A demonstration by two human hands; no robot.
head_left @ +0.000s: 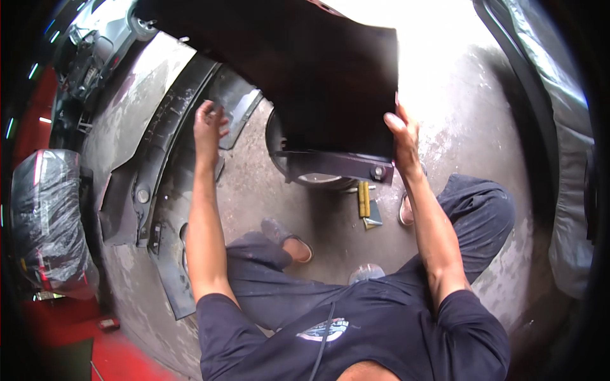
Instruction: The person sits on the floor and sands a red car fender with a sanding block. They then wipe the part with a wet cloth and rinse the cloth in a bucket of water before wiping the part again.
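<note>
A large dark car fender (318, 82) is raised in front of me, its curved wheel arch edge toward the left and a narrow flange with a round fitting along its near edge. My right hand (406, 136) grips the fender's right edge, the thumb on the near side and the other fingers mostly hidden behind it. My left hand (210, 127) is off the fender, in the air to its left. Its fingers are apart and loosely bent, with nothing in them. Below the fender, a round object (318, 179) shows only in part.
Dark bumper-like car panels (152, 152) lie on the concrete floor at left. Yellow sanding blocks (363, 200) and a dark sheet (372, 217) lie between my feet. A plastic-wrapped part (54, 222) stands far left; a silver-covered vehicle (569, 190) lines the right.
</note>
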